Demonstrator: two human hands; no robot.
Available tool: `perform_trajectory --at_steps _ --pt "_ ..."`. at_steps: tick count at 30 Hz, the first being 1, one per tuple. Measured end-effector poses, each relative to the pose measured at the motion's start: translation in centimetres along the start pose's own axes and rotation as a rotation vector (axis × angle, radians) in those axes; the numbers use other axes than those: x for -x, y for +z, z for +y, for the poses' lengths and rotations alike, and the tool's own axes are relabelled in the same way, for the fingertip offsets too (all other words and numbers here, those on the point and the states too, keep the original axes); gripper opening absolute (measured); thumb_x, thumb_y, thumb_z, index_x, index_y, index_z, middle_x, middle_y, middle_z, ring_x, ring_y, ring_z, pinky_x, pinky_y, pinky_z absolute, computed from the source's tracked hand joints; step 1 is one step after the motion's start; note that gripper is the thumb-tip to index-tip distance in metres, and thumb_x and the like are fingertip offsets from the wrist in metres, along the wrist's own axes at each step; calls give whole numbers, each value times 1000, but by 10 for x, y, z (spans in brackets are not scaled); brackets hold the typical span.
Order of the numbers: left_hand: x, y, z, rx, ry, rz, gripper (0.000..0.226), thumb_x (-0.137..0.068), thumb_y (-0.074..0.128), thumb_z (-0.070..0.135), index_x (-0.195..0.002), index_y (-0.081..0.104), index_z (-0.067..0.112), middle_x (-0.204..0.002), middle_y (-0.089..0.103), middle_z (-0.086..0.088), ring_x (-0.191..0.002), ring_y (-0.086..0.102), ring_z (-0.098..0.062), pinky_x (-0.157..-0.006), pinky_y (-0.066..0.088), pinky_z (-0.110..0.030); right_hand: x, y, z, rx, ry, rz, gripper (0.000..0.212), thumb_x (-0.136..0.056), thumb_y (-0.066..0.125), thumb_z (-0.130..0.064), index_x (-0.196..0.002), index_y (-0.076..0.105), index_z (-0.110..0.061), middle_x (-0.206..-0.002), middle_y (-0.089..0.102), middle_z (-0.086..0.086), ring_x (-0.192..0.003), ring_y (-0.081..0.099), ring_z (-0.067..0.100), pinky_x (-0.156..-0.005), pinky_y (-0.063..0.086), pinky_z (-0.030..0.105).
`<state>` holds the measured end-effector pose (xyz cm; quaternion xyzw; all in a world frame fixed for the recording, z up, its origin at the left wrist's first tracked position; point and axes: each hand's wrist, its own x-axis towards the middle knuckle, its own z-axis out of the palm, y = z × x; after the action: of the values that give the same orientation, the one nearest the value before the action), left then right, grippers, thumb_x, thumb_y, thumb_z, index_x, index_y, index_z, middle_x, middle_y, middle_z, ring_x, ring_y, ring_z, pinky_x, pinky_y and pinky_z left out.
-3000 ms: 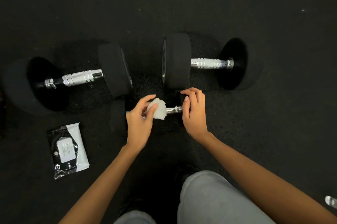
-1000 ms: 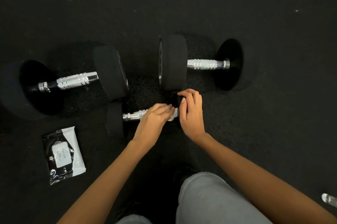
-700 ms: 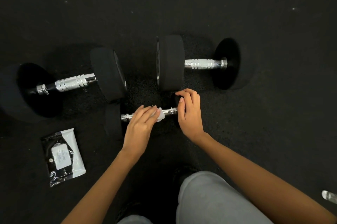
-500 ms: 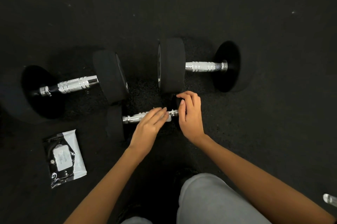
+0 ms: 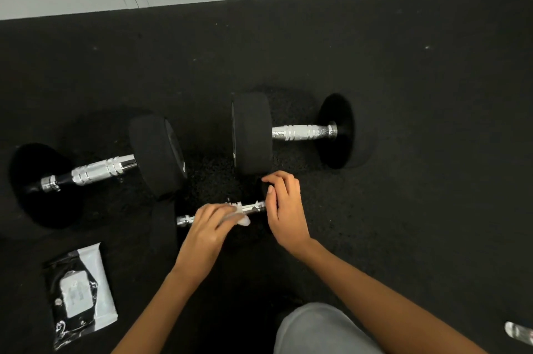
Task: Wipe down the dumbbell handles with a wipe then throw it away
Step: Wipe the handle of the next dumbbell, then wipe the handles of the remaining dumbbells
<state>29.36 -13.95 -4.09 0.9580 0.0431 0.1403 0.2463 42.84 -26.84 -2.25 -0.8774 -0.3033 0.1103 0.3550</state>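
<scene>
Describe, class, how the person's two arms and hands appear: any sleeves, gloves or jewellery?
Both forearms are bare to the frame's edge, no sleeves showing. The left hand and right hand wear no gloves; no rings, watch or bands are visible. Fingernails look short and unpainted.

Wipe pack [image 5: 79, 294] left of dumbbells [image 5: 220, 214]

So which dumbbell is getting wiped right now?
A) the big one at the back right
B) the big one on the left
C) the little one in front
C: the left hand presses the white wipe on the small dumbbell's chrome handle, while the right hand steadies its end.
</scene>
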Motion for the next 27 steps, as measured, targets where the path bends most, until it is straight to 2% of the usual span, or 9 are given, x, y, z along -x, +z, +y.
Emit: perform_trajectory --at_steps 3,5,7,9,12,15,18,22,27 --pt "-9 -11 13 299 -397 134 28 -92 55 20 -119 60 18 -106 64 7 -100 56 -6 -88 46 -26 1 -1 0 24 19 -25 31 -98 32 -28 -117 56 -19 -119 47 -7 -112 43 6 -94 39 33" --pt "-26 -22 28 556 -690 250 32 -92 58 20 -123 55 20 -100 65 11 -94 61 -1 -81 48 -15 2 -4 -2 44 30 -7 32 -98 34 -30 -117 58 -22 -119 47 -8 -116 40 5 -96 36 34" --pt "-46 -30 41 752 -856 305 29 -92 57 22 -120 53 20 -91 68 10 -86 64 0 -73 50 -14 1 -9 -6 29 32 44 32 -97 36 -32 -116 61 -24 -119 48 -9 -117 38 6 -96 33 31" --pt "-65 -36 50 897 -930 283 20 -94 51 30 -112 55 23 -90 69 10 -82 65 -4 -70 52 -19 -2 -19 -17 -76 47 91 34 -98 34 -35 -117 62 -26 -116 50 -12 -115 41 5 -95 32 27" --pt "-88 -41 64 1118 -958 177 44 -90 39 51 -111 60 17 -102 67 -3 -93 66 -15 -78 56 -33 -8 -38 -39 -399 99 78 38 -100 32 -38 -120 61 -23 -114 54 -10 -113 50 11 -95 41 26" --pt "-104 -47 74 1226 -873 105 50 -88 41 50 -114 61 12 -106 66 -7 -99 65 -18 -84 55 -34 -13 -55 -50 -509 88 26 33 -98 44 -33 -123 60 -18 -116 53 -3 -111 53 12 -85 47 16" --pt "-115 -49 77 1119 -779 90 33 -93 47 36 -111 64 14 -103 70 -4 -99 66 -16 -89 53 -39 -19 -68 -45 -477 114 28 31 -94 57 -24 -124 57 -18 -117 55 -4 -107 56 10 -83 48 19" --pt "-132 -51 81 911 -761 158 24 -92 55 35 -99 71 19 -89 71 0 -85 67 -16 -81 54 -42 -26 -81 -45 -693 217 58 27 -89 64 -11 -116 56 -15 -107 65 -2 -97 64 13 -80 54 29" --pt "-158 -54 76 595 -565 344 18 -94 53 29 -103 68 24 -91 65 8 -84 57 -7 -72 47 -22 -53 -88 -40 -768 239 203 25 -90 61 -3 -107 50 -17 -104 63 12 -89 65 19 -72 54 29"
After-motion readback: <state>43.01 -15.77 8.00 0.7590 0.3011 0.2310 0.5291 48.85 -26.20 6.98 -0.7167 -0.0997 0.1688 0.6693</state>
